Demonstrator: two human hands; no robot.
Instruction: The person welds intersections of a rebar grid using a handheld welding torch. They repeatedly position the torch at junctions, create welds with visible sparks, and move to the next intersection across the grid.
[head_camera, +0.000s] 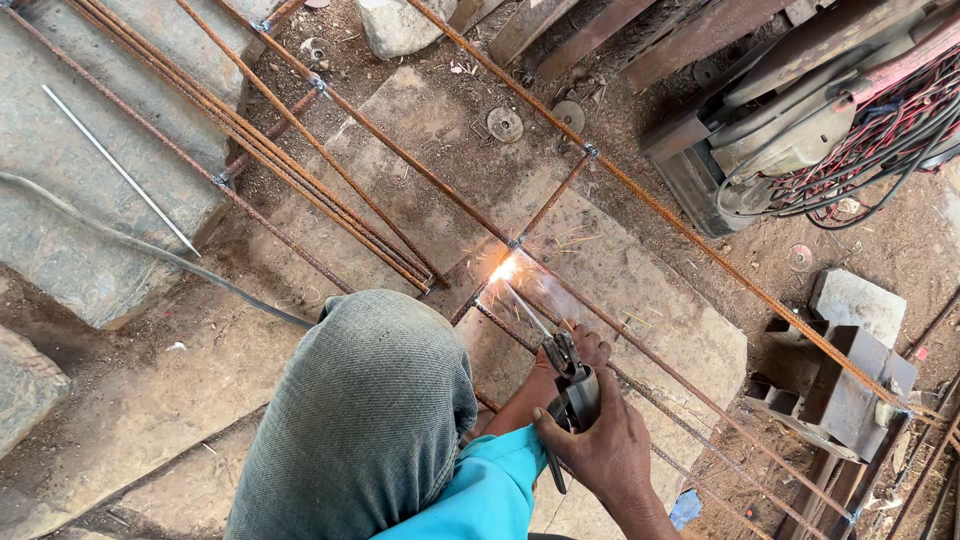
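Observation:
My right hand (608, 447) is shut on the handle of a metal welding electrode holder (574, 392). My left hand (583, 350) rests against the front of the holder, steadying it. A thin electrode rod (524, 306) runs from the holder up to a bright spark (504, 268) at a crossing of rusty rebars (520, 242). Long rebars (690, 232) lie in a grid over flat stone slabs (640, 300). My bent knee in grey trousers (370, 410) and a turquoise sleeve (490, 492) fill the lower middle.
A welding machine (770, 130) with a tangle of red and black cables (880, 130) stands upper right. A steel block (850, 385) lies at the right. A loose silver rod (120, 170) rests on a slab at left, a grey cable (150, 250) below it. Worn discs (505, 125) lie on the dirt.

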